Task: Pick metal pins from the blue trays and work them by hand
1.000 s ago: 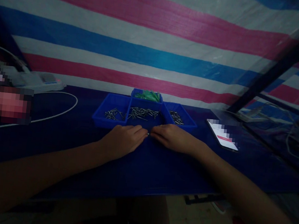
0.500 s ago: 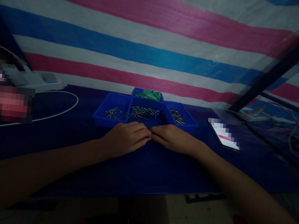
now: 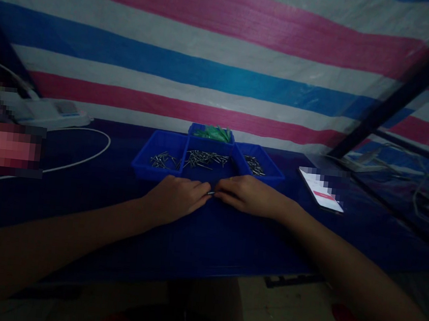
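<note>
My left hand (image 3: 178, 197) and my right hand (image 3: 251, 195) meet fingertip to fingertip just in front of the blue bins. Between them is a small slim metal pin (image 3: 211, 193), pinched at its left end by my left fingers and at its right end by my right. Its exact kind is too small and dark to make out. Similar loose metal pins (image 3: 205, 158) lie behind my hands between the bins. More of them are in the left blue bin (image 3: 149, 148) and the right blue bin (image 3: 271, 164).
Behind, a small blue bin (image 3: 191, 131) holds green packets (image 3: 215, 133). To the right lies a lit phone (image 3: 320, 191). A white cable (image 3: 106, 146) loops over the blue table (image 3: 198, 245) at left, near a white device (image 3: 60, 112). A striped sheet (image 3: 223, 74) hangs behind.
My hands have drawn slightly apart, and more of the metal pin shows between the fingertips. The whole view has shifted a little.
</note>
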Tool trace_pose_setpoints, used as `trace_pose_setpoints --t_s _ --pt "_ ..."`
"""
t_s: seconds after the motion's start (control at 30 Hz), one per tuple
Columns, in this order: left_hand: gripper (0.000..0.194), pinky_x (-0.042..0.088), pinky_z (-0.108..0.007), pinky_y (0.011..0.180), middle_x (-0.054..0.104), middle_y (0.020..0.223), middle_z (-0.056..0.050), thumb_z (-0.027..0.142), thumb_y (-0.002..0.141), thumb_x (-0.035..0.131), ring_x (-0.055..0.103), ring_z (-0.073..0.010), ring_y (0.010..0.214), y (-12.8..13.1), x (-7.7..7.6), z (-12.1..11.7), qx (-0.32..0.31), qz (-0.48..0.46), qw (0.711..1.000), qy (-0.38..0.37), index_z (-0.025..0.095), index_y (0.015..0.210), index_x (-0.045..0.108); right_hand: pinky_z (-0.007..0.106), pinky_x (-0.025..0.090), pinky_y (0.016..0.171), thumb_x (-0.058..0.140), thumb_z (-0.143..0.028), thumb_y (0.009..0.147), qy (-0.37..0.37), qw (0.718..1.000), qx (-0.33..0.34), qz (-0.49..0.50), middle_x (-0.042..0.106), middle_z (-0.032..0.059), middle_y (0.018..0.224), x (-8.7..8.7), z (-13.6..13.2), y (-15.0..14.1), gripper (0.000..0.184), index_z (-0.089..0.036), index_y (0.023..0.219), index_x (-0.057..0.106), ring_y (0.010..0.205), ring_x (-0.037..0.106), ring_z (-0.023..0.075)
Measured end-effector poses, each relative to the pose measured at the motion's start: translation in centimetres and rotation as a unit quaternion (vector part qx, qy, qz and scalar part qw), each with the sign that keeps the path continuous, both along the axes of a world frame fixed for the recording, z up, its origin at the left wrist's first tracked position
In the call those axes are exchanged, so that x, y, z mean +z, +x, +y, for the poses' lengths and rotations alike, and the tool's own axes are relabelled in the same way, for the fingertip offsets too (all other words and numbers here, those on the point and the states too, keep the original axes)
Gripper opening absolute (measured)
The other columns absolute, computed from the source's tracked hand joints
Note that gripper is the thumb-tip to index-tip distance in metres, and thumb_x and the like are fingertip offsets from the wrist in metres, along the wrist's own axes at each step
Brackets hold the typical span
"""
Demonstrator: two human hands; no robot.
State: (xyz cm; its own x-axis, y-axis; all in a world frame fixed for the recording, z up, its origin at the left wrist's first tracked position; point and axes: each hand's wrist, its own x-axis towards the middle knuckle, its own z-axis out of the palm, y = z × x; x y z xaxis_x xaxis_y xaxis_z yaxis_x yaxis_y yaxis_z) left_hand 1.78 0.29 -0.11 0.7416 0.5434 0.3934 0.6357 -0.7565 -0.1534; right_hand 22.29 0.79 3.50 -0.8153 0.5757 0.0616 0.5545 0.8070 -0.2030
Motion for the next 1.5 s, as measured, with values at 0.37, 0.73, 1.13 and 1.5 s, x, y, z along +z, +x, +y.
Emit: trace_pose_setpoints --t_s 0.37,0.73,1.13,1.5 --pt "0.019 0.028 -0.024 0.044 0.062 0.065 0.001 0.029 0.085 0.038 0.059 -0.0163 0.054 0.3 0.6 -0.4 0.050 0.018 0.998 -0.037 0.018 0.078 0.052 0.024 0.034 0.060 0.038 -0.024 0.088 0.046 0.997 -0.055 -0.028 0.058 0.0035 0.075 0.7 0.2 0.7 0.017 -0.015 0.088 0.053 0.064 0.052 0.0111" --pt "0.017 0.028 -0.024 0.044 0.061 0.068 0.001 0.023 0.087 0.036 0.060 -0.0144 0.059 0.1 0.4 -0.3 0.033 0.018 0.999 -0.008 0.017 0.079 0.049 0.024 0.034 0.059 0.041 -0.023 0.086 0.031 0.997 -0.049 -0.045 0.056 0.0028 0.072 -0.1 0.3 0.4 0.013 -0.015 0.082 0.051 0.064 0.051 0.0112" --pt "0.012 0.028 -0.024 0.042 0.057 0.066 0.001 0.020 0.086 0.039 0.058 -0.0132 0.058 -0.1 0.7 0.0 0.007 0.034 0.997 0.073 0.018 0.079 0.049 0.025 0.033 0.059 0.042 -0.024 0.087 0.043 0.998 -0.014 -0.038 0.054 0.0025 0.071 -0.6 -0.1 0.0 0.015 -0.015 0.082 0.052 0.062 0.048 0.0112" --pt "0.016 0.030 -0.024 0.045 0.057 0.058 0.001 0.023 0.085 0.036 0.056 -0.0130 0.051 0.0 0.6 0.2 0.023 0.027 0.998 -0.056 0.017 0.080 0.050 0.025 0.034 0.059 0.037 -0.026 0.089 0.086 0.996 -0.032 0.000 0.056 0.0034 0.073 0.7 -0.3 0.4 0.020 -0.014 0.084 0.053 0.064 0.050 0.0116"
